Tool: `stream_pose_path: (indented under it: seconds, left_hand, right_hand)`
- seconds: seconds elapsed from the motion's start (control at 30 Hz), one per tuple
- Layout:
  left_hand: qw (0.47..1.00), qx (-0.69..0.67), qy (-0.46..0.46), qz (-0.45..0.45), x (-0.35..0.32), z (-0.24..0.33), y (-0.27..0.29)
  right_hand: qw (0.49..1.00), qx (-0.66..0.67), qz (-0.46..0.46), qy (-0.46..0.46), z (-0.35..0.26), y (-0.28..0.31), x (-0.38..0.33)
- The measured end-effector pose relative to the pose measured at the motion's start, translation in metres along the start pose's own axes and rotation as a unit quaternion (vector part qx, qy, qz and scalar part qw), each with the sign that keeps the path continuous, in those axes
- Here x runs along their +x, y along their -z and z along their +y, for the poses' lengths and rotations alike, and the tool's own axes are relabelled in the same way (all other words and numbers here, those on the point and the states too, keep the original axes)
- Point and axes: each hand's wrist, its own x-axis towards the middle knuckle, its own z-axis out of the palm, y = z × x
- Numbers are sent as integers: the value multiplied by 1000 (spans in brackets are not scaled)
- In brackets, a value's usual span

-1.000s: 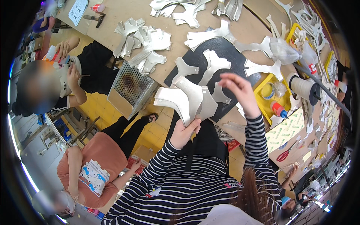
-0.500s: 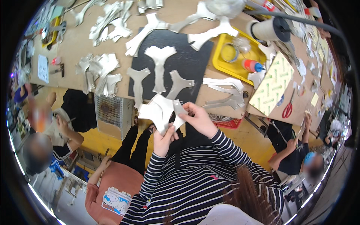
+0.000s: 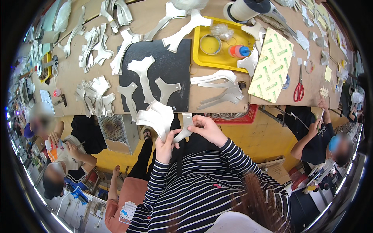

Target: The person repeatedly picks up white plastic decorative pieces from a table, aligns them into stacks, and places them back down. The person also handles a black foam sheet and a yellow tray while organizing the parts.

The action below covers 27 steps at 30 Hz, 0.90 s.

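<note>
My left hand [image 3: 164, 148] grips a white Y-shaped cut piece [image 3: 157, 119] that looks like leather or a sheet material; it may be more than one layer. Just to its right, a narrower grey-white strip-like piece [image 3: 186, 123] is pinched at its side by my right hand [image 3: 209, 131]; its lower end meets my left fingers. Both pieces are held up in front of my body by the table edge. Beyond them, a similar white piece [image 3: 143, 73] and two greyer Y-shaped pieces [image 3: 168, 89] [image 3: 128, 95] lie on a black board [image 3: 155, 52].
A yellow tray [image 3: 197, 54] holds a round container and a red-and-blue bottle [image 3: 239, 51]. Right of it lie a patterned yellow sheet [image 3: 273, 64] and red-handled scissors [image 3: 299, 91]. Piles of white pieces [image 3: 99, 91] stand left. A red basket [image 3: 248, 116] sits below the table edge. Co-workers stand either side.
My right hand has moved slightly right, and its narrow piece now sits further from the white piece in my left hand. The whole view has shifted.
</note>
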Motion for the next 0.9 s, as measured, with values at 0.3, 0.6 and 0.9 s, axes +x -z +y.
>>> stream_pose_path:
  seconds: [0.3,0.6,0.9]
  left_hand:
    - [999,37,0,-38,3,-5,-8]
    - [998,52,-22,8,7,3,-3]
    - [998,31,-43,41,7,8,4]
  right_hand:
    - [998,-21,41,36,3,14,-8]
    - [849,-140,508,43,71,71,4]
    - [765,-143,624,71,93,118,20]
